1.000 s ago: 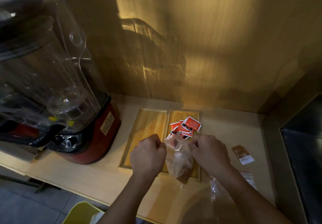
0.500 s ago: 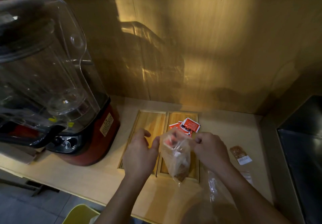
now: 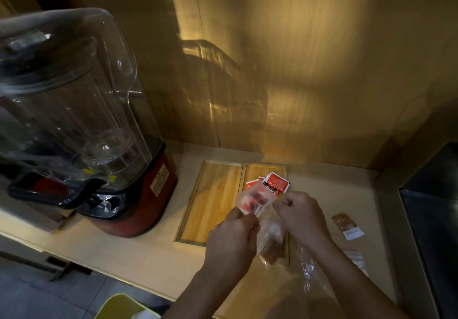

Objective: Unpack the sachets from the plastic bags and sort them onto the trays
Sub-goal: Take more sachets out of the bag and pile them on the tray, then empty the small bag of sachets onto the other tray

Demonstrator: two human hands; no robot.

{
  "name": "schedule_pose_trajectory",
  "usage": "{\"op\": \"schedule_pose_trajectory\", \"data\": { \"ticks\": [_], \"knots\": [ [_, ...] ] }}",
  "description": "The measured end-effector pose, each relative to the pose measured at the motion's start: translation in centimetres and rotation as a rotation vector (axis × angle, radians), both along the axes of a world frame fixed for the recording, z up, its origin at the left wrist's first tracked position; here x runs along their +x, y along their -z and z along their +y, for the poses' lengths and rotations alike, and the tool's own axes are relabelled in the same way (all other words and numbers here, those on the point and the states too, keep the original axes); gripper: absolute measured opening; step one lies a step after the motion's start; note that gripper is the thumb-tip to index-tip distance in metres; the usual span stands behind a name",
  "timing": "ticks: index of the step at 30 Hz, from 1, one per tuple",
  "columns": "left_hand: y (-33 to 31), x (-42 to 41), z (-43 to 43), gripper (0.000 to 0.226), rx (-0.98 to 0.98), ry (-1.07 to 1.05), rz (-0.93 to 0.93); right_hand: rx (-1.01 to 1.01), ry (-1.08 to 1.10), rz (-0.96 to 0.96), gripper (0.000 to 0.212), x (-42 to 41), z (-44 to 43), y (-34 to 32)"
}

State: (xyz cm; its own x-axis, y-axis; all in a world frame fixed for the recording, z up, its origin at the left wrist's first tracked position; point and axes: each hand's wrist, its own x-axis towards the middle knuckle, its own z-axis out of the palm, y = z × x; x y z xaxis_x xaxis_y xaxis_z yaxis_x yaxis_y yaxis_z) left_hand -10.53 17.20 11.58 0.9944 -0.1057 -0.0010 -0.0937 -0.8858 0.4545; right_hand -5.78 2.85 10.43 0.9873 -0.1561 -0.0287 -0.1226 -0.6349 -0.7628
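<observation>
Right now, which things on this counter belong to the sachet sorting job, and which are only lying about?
For the job:
- plastic bag, held by left hand and right hand
- red sachets
- left tray, right tray
- brown sachet
- second bag

Just lying about:
- blender
- dark appliance

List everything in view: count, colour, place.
blender: one, clear jar on red base, counter left
trays: two, wooden, side by side at counter centre; left one bare
red sachets: several, red and white, piled at far end of right tray
plastic bag: one, clear, held over right tray, sachets inside
brown sachet: one, brown with white end, counter right of trays
empty bag: one, clear, under right forearm
counter: one, pale wood
left hand: gripping bag's left side
right hand: gripping bag's right side
</observation>
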Motion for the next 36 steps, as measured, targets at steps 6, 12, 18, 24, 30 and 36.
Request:
{"op": "schedule_pose_trajectory", "data": {
  "ticks": [6, 12, 18, 24, 30, 36],
  "knots": [
    [-1.0, 1.2, 1.6, 0.013, -0.175, 0.014, -0.147, 0.526, -0.063, 0.048, 0.034, -0.4, -0.6, 1.4],
    [-4.8, 2.0, 3.3, 0.012, -0.18, 0.197, -0.198, 0.675, -0.107, 0.144, 0.018, -0.3, -2.4, 4.0],
    [-9.0, 2.3, 4.7, 0.014, -0.288, 0.327, -0.157, 0.726, -0.284, 0.326, 0.038, -0.5, -1.9, 6.6],
    [-10.0, 3.0, 6.1, 0.014, -0.485, 0.186, -0.11, 0.811, -0.247, 0.357, 0.015, -0.9, -1.7, 7.1],
    [-9.2, 3.7, 6.8, 0.017, -0.724, 0.013, -0.077, 1.009, -0.221, 0.416, 0.007, -1.7, -1.6, 7.1],
    [-8.8, 4.3, 7.6, 0.018, -0.815, -0.011, -0.056, 1.035, -0.169, 0.336, 0.012, -1.8, 0.0, 7.2]
  ]
}}
